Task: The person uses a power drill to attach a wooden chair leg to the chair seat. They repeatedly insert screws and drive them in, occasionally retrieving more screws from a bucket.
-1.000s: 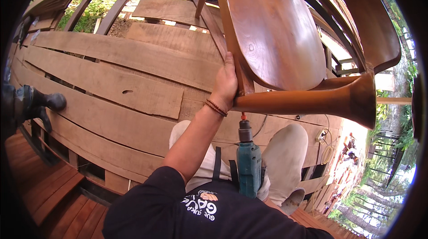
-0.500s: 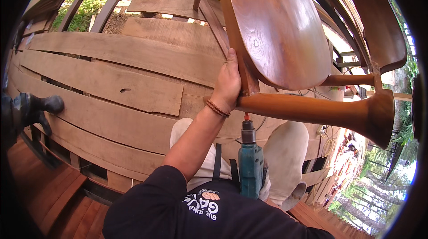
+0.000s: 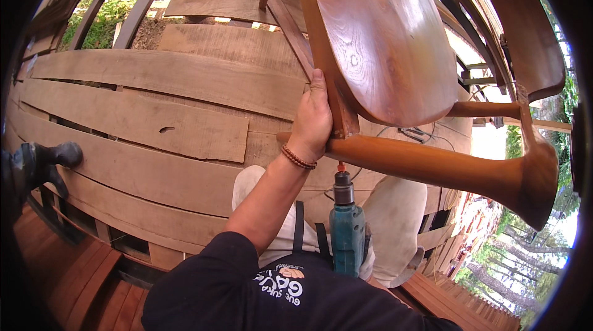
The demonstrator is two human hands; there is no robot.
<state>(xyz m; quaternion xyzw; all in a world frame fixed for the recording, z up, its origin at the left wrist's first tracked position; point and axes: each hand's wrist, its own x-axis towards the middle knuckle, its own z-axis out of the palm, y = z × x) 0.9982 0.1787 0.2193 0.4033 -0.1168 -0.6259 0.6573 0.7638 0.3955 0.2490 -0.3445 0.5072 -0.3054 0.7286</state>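
My left hand [image 3: 314, 118] grips the edge of a varnished brown wooden chair seat [image 3: 383, 40], right where a turned leg [image 3: 432, 167] joins it. The chair is held tipped up above my lap, and its leg points right, ending in a flared foot [image 3: 534, 182]. A teal power drill [image 3: 347, 232] stands upright between my knees. Its chuck and bit touch the underside of the leg close to my wrist, which wears a bead bracelet. My right hand stays hidden behind the drill and my chest.
Wide rough planks [image 3: 154, 121] with gaps form the platform in front of my knees. A dark machine handle [image 3: 43, 161] juts in at the left edge. Red-brown decking [image 3: 68, 269] lies lower left. More chair frames [image 3: 531, 34] stand to the right, with trees beyond.
The chair has tilted, so its leg now points lower and further right and the foot sits nearer the right edge. My left hand kept its grip, and the drill stayed under the leg.
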